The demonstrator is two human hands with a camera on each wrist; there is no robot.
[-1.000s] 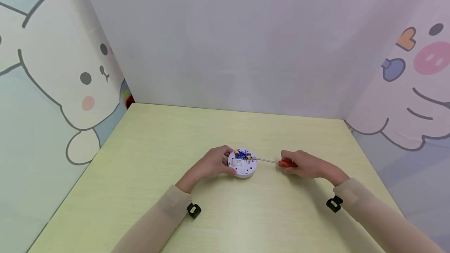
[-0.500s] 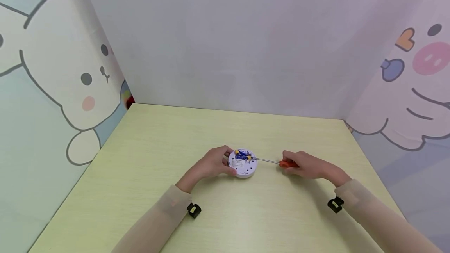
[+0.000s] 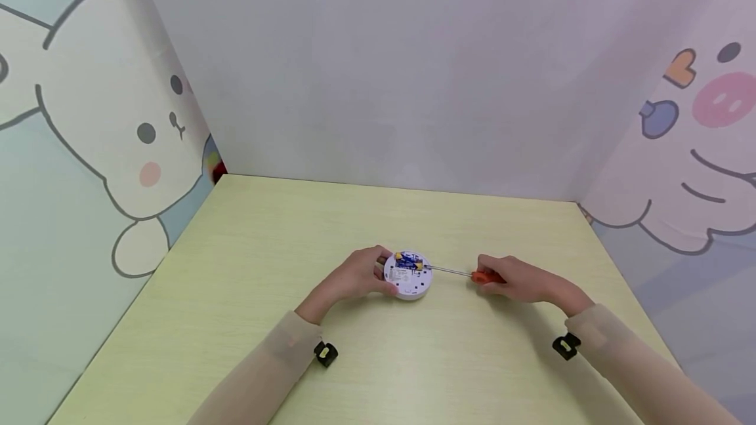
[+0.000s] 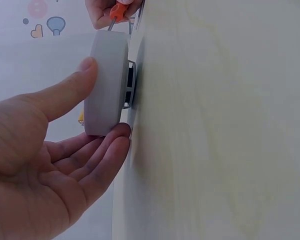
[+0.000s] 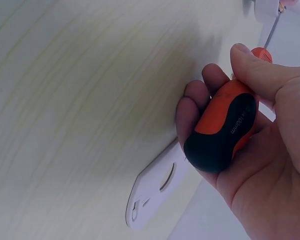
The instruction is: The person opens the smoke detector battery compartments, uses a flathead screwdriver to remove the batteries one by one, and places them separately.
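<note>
Near the middle of the table, my left hand (image 3: pixel 357 275) grips the side of a round white device (image 3: pixel 407 286) that resembles a smoke detector, thumb on the near side. Its upper face carries a label and a blue part with yellow ends. In the left wrist view, a dark part (image 4: pixel 130 84) with a metal edge juts from its underside toward the table. My right hand (image 3: pixel 516 279) holds a screwdriver (image 3: pixel 450 271) by its orange and black handle (image 5: pixel 221 117). The shaft lies nearly level, its tip at or close to the right-hand yellow end; exact contact cannot be seen.
A flat white plate (image 5: pixel 152 195) with slots lies on the table below my right hand, visible in the right wrist view. Pale walls with cartoon figures border the light wooden table (image 3: pixel 283 228) at the back and sides.
My right hand and the screwdriver have shifted slightly to the right. The left hand and the round device stay practically where they were.
</note>
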